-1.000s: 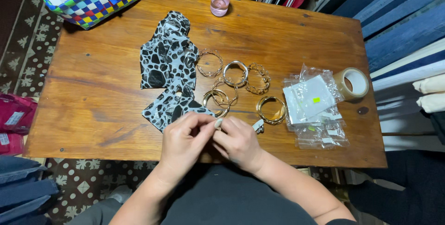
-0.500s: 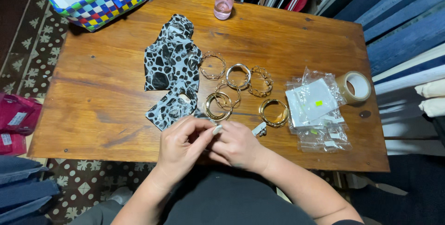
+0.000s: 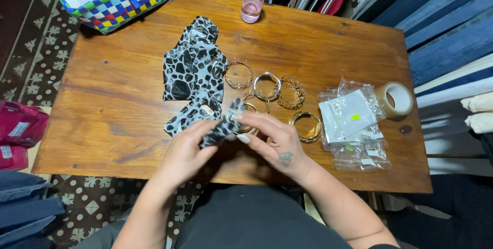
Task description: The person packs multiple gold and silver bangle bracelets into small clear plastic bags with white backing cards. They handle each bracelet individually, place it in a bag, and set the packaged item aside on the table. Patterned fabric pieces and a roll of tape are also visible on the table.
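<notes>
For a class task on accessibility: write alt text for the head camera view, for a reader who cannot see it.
Two hands, left and right, hold a small black-and-white patterned pouch over a wooden table. Behind lie similar pouches, bangles, clear bags, tape roll, pink bottle.

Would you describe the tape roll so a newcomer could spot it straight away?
Start at the wooden table and go to its right edge, beyond the pile of clear plastic bags. The tape roll lies there just past them. It is the only thick tan ring with a wide hollow core, unlike the thin metal bangles mid-table.
</notes>
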